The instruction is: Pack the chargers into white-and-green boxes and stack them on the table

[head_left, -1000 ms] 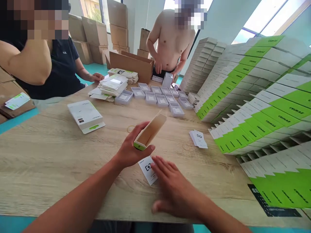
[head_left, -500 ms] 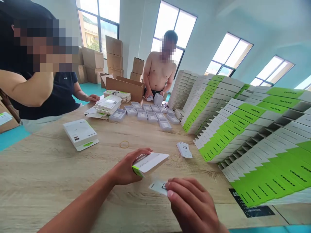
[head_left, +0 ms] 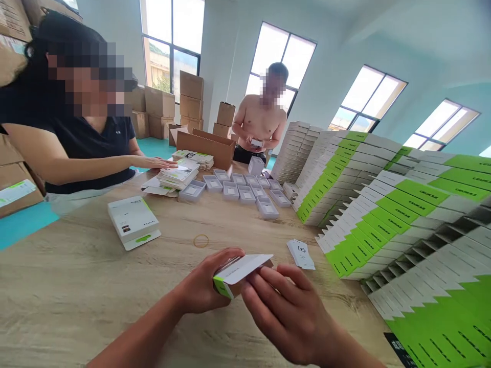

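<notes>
My left hand (head_left: 201, 286) is wrapped round a small white and green carton (head_left: 247, 267), held tilted above the table. The carton's end towards my right hand is open, with a white flap standing out. At that opening is my right hand (head_left: 286, 314), its fingers bent together against the edge. Whatever those fingers pinch is hidden; the white card seen earlier does not show. A small pile of white printed cards (head_left: 301, 254) lies on the table beyond my right hand.
Stacked white and green cartons (head_left: 368, 235) rise along the right. Another carton (head_left: 132, 220) and a rubber band (head_left: 194, 241) lie on the table (head_left: 95, 291). Clear plastic trays (head_left: 230, 191) and flat cartons (head_left: 178, 176) stand farther back, near two co-workers.
My right hand has brought the white card to the carton's open end, and the card is out of sight. A co-worker's hand has moved onto the flat cartons. The view has shifted.
</notes>
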A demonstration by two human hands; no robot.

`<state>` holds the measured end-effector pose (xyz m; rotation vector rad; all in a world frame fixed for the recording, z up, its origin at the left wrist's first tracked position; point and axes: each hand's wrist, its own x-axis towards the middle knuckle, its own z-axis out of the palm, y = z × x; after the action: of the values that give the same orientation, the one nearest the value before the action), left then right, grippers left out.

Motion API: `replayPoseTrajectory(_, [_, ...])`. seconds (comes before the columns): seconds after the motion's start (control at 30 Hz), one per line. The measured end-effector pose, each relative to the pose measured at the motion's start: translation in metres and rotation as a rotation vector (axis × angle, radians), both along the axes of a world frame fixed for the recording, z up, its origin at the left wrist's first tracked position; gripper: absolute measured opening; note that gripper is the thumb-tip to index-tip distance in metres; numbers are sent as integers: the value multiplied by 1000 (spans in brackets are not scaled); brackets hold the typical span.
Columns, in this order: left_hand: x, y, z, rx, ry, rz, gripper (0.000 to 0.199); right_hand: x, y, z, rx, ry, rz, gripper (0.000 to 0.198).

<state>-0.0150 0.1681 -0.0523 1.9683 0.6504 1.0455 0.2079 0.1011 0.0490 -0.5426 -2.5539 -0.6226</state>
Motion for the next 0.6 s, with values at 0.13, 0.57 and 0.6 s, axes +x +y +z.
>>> replayPoseTrajectory(0.13, [-1,2,2,-22,-6,5,76,-1,9,-4,-146,27,89,51])
replayPoseTrajectory(0.57, [-6,4,7,-18,-17,107,76,33,229,-84,-439,423,-599,31])
replayPoseTrajectory(0.6, [-7,4,8,-8,-28,111,76,26,215,-89,-420,400,-554,28])
